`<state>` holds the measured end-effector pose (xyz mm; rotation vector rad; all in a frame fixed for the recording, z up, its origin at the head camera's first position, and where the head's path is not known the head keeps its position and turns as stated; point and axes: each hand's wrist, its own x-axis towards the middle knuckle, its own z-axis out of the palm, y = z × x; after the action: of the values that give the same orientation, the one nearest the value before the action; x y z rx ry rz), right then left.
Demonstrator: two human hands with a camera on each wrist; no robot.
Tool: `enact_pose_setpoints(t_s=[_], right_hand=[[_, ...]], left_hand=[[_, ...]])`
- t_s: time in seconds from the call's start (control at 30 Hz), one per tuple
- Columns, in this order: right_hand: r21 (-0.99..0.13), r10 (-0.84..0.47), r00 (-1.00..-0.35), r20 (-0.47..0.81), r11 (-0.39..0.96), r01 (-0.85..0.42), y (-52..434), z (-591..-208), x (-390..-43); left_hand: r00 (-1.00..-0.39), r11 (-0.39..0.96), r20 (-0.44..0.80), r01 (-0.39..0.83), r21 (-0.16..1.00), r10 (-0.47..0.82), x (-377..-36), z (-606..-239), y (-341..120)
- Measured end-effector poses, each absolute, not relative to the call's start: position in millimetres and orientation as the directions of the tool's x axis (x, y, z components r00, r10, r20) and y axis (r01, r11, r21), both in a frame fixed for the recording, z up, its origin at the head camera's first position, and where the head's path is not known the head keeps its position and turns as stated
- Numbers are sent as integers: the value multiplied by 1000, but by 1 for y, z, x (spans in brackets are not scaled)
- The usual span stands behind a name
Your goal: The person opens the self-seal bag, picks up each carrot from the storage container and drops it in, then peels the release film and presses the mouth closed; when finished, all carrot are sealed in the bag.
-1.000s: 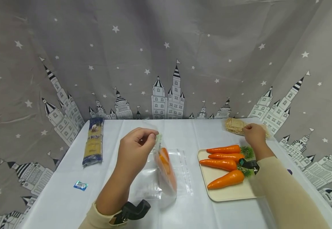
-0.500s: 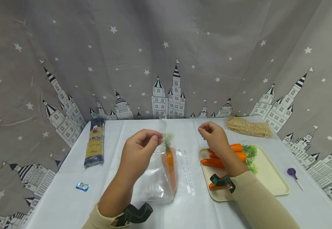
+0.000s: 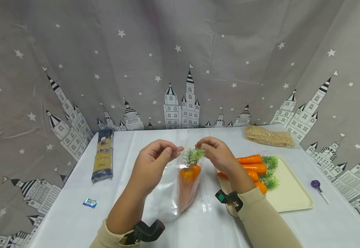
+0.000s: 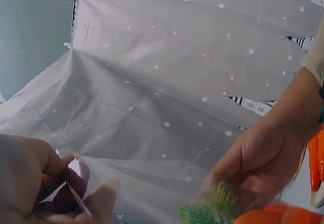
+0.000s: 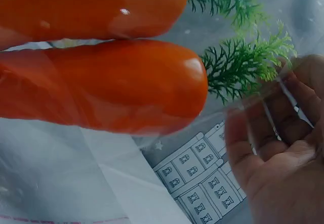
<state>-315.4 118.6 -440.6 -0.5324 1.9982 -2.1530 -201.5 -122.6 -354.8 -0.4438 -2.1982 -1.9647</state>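
Two carrots (image 3: 189, 175) are held upright, leafy tops upward, inside a clear bag (image 3: 170, 193) above the tabletop (image 3: 74, 220); its mouth is pinched by the left hand (image 3: 150, 163) and right hand (image 3: 218, 155) on opposite edges.

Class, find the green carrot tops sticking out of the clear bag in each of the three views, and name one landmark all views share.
Head view: carrot tops at centre, between the left hand and right hand, at the bag mouth.
Left wrist view: tops at the bottom edge, right of centre.
Right wrist view: tops upper right, on two carrots.
Shared landmark: the star-and-castle curtain.
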Motion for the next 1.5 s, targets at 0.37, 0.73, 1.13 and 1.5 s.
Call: enact_pose_setpoints(t_s=[0.37,0.73,1.13,1.5], right_hand=[[-955,-231,-934,273,-184,-234,125,-443,-313],[-908,-58,-907,418,11,-419,138,-403,-288],[-864,-42,-890,453,225,-451,144,-379,-264],[-793,0,-814,581,224,-566,148,-372,-257]], left_hand=[[-963,215,261,243,946,-63,-224,-366,-128],[-953,110,243,226,968,-183,-234,-371,-131],[-939,-12,263,272,962,-221,-231,-367,-133],[-911,-77,363,383,920,-198,-228,-366,-137]])
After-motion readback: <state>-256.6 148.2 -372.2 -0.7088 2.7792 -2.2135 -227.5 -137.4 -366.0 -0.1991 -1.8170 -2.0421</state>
